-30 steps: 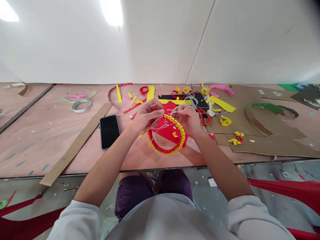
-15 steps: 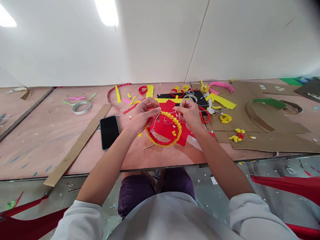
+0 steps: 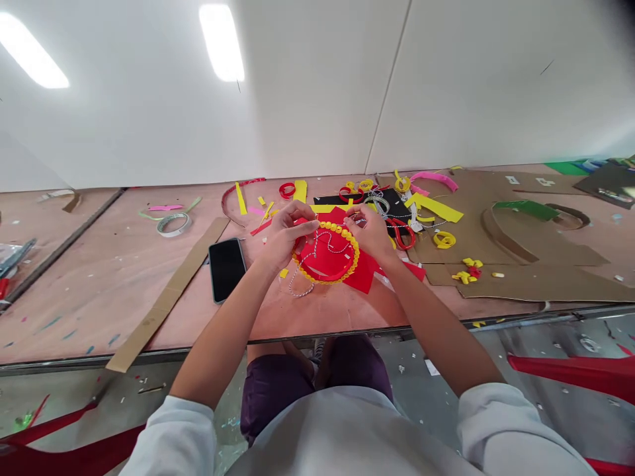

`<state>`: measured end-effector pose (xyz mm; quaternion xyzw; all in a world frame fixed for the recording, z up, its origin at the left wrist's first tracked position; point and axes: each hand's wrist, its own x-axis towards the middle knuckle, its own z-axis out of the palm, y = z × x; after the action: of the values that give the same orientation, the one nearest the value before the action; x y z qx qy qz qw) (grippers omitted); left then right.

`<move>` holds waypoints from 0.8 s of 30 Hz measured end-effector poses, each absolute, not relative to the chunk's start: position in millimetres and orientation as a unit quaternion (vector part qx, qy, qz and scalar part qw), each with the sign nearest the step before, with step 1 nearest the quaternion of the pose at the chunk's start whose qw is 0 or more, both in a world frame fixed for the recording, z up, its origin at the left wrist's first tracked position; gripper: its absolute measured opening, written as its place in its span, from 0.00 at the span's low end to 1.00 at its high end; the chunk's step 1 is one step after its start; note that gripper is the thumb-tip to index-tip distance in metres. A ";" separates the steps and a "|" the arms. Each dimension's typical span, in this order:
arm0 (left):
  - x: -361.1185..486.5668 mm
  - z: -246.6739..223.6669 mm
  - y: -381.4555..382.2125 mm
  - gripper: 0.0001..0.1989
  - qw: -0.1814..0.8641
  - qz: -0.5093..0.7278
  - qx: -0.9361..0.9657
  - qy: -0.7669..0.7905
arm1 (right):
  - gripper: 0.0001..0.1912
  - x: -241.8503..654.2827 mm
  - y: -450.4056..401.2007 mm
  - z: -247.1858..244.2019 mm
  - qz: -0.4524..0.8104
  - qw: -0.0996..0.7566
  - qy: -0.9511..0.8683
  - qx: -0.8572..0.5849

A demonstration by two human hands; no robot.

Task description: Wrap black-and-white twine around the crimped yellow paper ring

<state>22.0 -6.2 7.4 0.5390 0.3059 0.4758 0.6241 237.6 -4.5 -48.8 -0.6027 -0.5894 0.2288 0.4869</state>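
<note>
A red ring edged with small yellow paper curls [image 3: 355, 256] is held up over the table between my hands. My left hand [image 3: 289, 233] pinches its upper left rim between thumb and fingers. Closed at the upper right rim is my right hand [image 3: 370, 233], its fingertips touching the yellow curls; whether twine is also between them is hard to see. Black-and-white twine [image 3: 301, 293] loops across the ring's opening and hangs below its left side. Red paper [image 3: 364, 274] lies underneath.
A phone [image 3: 227, 270], a cardboard strip [image 3: 169, 294] and a tape roll [image 3: 173, 225] lie left. Red-handled scissors [image 3: 404, 241], yellow strips [image 3: 436, 206] and twine lie behind my right hand. Cardboard sheets [image 3: 506, 281] cover the right side. A white panel [image 3: 317, 86] stands behind the table.
My right hand has come from just off the ring to its upper right rim. The twine's loops inside the ring have shifted. The camera view has tilted slightly.
</note>
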 end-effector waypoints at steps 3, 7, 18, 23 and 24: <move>21.4 6.6 -5.4 0.16 0.599 0.508 0.537 0.308 | 0.16 235.3 -5.9 -48.6 0.272 0.472 -0.591 -0.595; 20.7 6.7 -4.7 0.18 0.565 0.562 0.520 0.307 | 0.11 229.8 -16.9 -39.7 0.186 0.551 -0.607 -0.541; 20.8 4.9 -6.7 0.18 0.519 0.592 0.539 0.300 | 0.08 187.5 -46.7 -36.7 0.075 0.485 -0.750 -0.444; 19.7 2.1 -4.7 0.15 0.508 0.588 0.551 0.304 | 0.11 192.6 -49.2 -33.0 0.165 0.501 -0.779 -0.340; 19.5 1.3 -3.9 0.15 0.509 0.587 0.551 0.306 | 0.11 194.1 -51.3 -30.6 0.175 0.519 -0.771 -0.326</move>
<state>19.5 -3.9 1.3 0.5507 0.3063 0.5866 0.5088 194.1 -51.3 -30.6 -0.3259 -0.7708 0.1748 0.5188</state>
